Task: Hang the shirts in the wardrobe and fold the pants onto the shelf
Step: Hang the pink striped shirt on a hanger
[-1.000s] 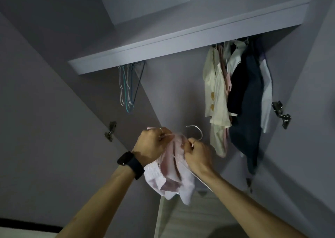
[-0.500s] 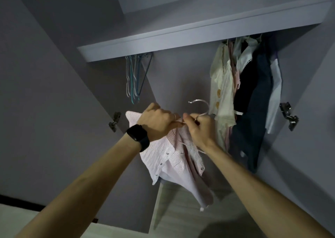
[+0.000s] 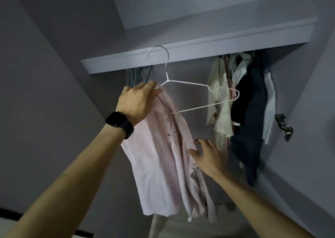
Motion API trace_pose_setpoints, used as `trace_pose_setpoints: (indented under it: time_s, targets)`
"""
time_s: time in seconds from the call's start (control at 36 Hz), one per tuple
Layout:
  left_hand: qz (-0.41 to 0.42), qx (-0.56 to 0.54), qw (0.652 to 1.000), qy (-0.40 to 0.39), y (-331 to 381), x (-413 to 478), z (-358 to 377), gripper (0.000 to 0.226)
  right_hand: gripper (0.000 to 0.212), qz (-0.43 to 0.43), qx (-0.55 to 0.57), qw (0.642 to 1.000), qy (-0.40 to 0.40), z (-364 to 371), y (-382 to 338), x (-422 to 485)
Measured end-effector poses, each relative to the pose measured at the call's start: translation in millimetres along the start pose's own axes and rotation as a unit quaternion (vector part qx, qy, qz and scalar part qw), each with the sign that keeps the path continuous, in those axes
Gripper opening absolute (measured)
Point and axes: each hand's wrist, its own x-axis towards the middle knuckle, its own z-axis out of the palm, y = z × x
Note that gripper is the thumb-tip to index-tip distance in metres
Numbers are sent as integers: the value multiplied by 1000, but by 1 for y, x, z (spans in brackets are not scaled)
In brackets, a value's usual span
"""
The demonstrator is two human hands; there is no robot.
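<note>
Pink-striped shirt (image 3: 159,156) bunched over one end of a tilted white wire hanger (image 3: 167,80)

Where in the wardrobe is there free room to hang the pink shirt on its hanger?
Free stretch: between the bunch of empty hangers at left and the hung clothes at right, where the left hand holds the pink shirt and white hanger. The right side is crowded. The rail is hidden behind the shelf edge.

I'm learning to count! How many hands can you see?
2. The left hand grips the pink shirt up at the white hanger; the right hand, open, is lower, beside the shirt. None seems hidden.
</note>
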Motion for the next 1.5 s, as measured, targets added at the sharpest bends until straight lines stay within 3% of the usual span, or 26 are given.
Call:
trace_pose_setpoints:
  time_s: [0.14, 0.31, 0.44, 0.53, 0.69, 0.78, 0.89, 0.94, 1.03, 1.11, 1.17, 1.22, 1.31, 1.36, 1.5]
  targets:
    - [-9, 37, 999, 22, -21, -18, -29, 33, 30, 16, -22, 1000, -13, 1, -2, 31]
    - [-16, 142, 988, -58, -70, -78, -48, 50, 28, -30, 18, 999, 10, -62, -10, 100]
    - [15, 235, 971, -37, -78, -103, -39, 17, 17, -98, 50, 994, -15, -105, -57, 144]
    - [-28, 301, 953, -29, -77, -103, -32, 24, 15, -136, 58, 988, -33, -115, -90, 145]
    - [-116, 357, 918, -126, -44, -92, -2, 44, 19, -226, 57, 970, -70, -105, -151, 109]
    - [-161, 281, 936, -140, -34, -79, 7, 37, 18, -252, 63, 963, -76, -100, -166, 91]
    - [-223, 167, 955, -99, -31, -73, 8, 20, 21, -313, 30, 948, -50, -75, -156, 52]
    - [-248, 85, 963, -61, -32, -76, 8, 22, 25, -312, 16, 943, -117, -60, -138, 32]
    - [-245, -39, 969, 10, -36, -83, 6, 26, 6, -283, -1, 944, -170, -55, -104, 26]
    - [-225, -88, 969, 49, -43, -94, 1, 29, 26, -263, 81, 961, 19, -74, -86, 45]
    - [-204, -83, 974, 47, -46, -98, -2, 28, 47, -245, 77, 964, 69, -91, -91, 63]
    - [-186, -73, 979, 39, -43, -99, -4, 26, 59, -271, 16, 962, -7, -100, -102, 82]
    - [-146, -59, 987, 18, -35, -102, -5, 27, 39, -301, -89, 942, -120, -95, -118, 93]
    - [-132, -59, 989, 2, -33, -110, -6, 29, 30, -330, -114, 927, -136, -86, -121, 90]
    - [-209, -159, 965, 8, -35, -129, -15, 22, 25, -363, -62, 921, -123, -65, -114, 85]
